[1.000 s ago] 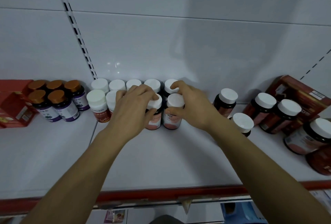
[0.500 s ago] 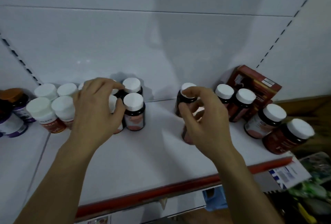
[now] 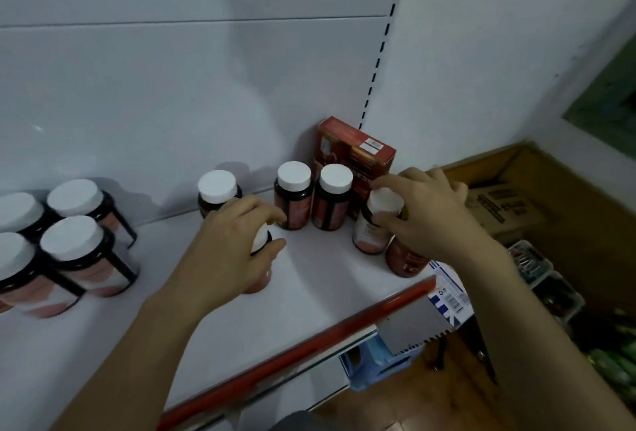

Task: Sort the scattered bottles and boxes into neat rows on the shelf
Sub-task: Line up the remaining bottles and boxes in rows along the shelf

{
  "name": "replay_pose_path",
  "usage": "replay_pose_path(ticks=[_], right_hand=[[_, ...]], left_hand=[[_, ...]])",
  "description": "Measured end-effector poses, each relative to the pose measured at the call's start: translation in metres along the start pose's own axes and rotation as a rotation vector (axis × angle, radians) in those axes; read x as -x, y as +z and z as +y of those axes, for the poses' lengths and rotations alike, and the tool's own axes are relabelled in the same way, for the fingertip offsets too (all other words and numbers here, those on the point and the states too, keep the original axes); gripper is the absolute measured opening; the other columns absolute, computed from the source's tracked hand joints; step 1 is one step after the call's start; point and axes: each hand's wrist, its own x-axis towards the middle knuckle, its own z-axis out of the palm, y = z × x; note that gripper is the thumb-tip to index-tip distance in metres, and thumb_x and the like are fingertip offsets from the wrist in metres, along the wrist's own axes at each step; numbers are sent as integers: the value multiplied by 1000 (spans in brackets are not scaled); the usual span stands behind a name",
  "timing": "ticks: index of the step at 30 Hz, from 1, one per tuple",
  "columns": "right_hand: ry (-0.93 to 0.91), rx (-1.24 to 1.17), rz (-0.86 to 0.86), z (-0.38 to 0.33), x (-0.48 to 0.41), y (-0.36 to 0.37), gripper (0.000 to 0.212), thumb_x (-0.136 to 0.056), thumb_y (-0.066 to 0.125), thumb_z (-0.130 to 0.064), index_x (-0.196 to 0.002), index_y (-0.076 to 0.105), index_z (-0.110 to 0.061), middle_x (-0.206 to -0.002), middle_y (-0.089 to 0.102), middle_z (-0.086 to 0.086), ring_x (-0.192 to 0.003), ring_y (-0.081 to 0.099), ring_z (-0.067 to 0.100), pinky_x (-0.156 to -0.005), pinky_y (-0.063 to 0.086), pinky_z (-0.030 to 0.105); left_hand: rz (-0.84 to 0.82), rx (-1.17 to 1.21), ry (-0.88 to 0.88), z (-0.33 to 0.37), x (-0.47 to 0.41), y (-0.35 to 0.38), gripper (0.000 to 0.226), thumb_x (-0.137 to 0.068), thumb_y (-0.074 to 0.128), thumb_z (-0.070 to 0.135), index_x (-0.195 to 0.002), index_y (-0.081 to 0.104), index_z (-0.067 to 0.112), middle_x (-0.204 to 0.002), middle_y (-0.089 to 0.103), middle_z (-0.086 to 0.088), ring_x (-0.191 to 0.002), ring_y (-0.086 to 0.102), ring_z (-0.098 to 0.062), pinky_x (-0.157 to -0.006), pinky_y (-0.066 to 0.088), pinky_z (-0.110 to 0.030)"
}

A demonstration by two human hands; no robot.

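Note:
Dark white-capped bottles stand on a white shelf (image 3: 309, 293). My left hand (image 3: 234, 251) curls over the cap of one bottle (image 3: 260, 279) near the shelf's middle. My right hand (image 3: 426, 217) grips the cap of a bottle (image 3: 370, 234) near the right end, and a further bottle (image 3: 406, 260) sits under its palm. Two bottles (image 3: 294, 196) (image 3: 332, 198) stand behind, in front of a red box (image 3: 354, 151) leaning against the back wall. Another bottle (image 3: 216, 189) stands alone at the back. Several bottles (image 3: 75, 251) are grouped at the left.
The shelf's red front edge (image 3: 309, 344) runs diagonally below my arms. Right of the shelf lie a cardboard box (image 3: 502, 207) and packaged goods on the floor. A blue stool (image 3: 375, 361) stands below the shelf.
The view swung right. My left hand left the grouped bottles and now holds the bottle my right hand was at. My right hand moved right onto the bottles at the shelf's end.

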Motion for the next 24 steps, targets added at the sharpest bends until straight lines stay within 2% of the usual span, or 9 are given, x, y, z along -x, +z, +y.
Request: replay_pose_path(ticks=[3,6,8,10,11,13,16,20,24], right_hand=[[-112,74,-10,7,-12,-2,48,-89,62,-60,-134,47,-49,-121,54,-8,-106,33,16,-85,26,44],[-198,106,-81,4,-21,-1,49,-89,61,-58,-134,47,-44,-118,53,-6,-109,44,19,-91,32,47],[-255,115,-101,1,-24,-1,48,-92,61,-56,-135,47,-41,-117,54,-4,-106,52,19,-88,37,42],[-305,103,-98,-3,-24,-5,49,-93,60,-55,-138,46,-40,-117,55,-4,-99,54,16,-84,43,36],[-319,71,-83,-5,-23,-7,50,-94,60,-54,-139,46,-39,-119,56,-4,-95,55,16,-82,46,34],[-340,-62,-20,-10,-19,-12,49,-94,59,-53,-139,47,-39,-124,56,-6,-94,56,16,-79,52,33],[-406,-316,39,-22,-15,-11,43,-92,61,-52,-133,52,-40,-123,55,-9,-100,56,15,-83,53,31],[-458,-556,60,-53,-15,0,40,-92,66,-43,-130,56,-36,-120,54,-12,-105,54,7,-81,44,10],[-533,-709,129,-101,-30,-3,37,-92,63,-46,-127,59,-33,-118,60,-8,-104,54,5,-89,42,11]], left_hand=[[62,24,2,5,-5,10,18,-89,76,25,-105,71,20,-103,62,10,-98,56,-12,-91,45,-30],[120,39,-29,7,-4,20,20,-87,77,26,-105,71,20,-105,61,10,-98,56,-10,-91,42,-18],[167,153,-146,4,3,24,36,-81,78,42,-112,68,26,-110,60,14,-101,56,-1,-89,39,-7],[196,322,-310,4,12,28,52,-72,75,58,-118,61,40,-111,61,24,-105,56,5,-82,42,-4],[198,390,-364,4,16,31,55,-70,77,59,-119,56,47,-111,61,27,-105,57,7,-78,43,-3],[181,450,-404,3,25,36,66,-70,89,46,-121,49,56,-113,59,31,-107,57,9,-76,44,0],[202,450,-414,1,40,36,77,-72,91,27,-129,45,53,-117,60,28,-111,58,6,-81,45,-2],[308,331,-471,-7,69,17,76,-73,91,29,-125,44,58,-119,58,34,-111,56,11,-79,45,-3],[410,260,-553,-20,108,-9,79,-69,93,27,-122,45,62,-121,56,38,-112,54,16,-80,43,-2]])
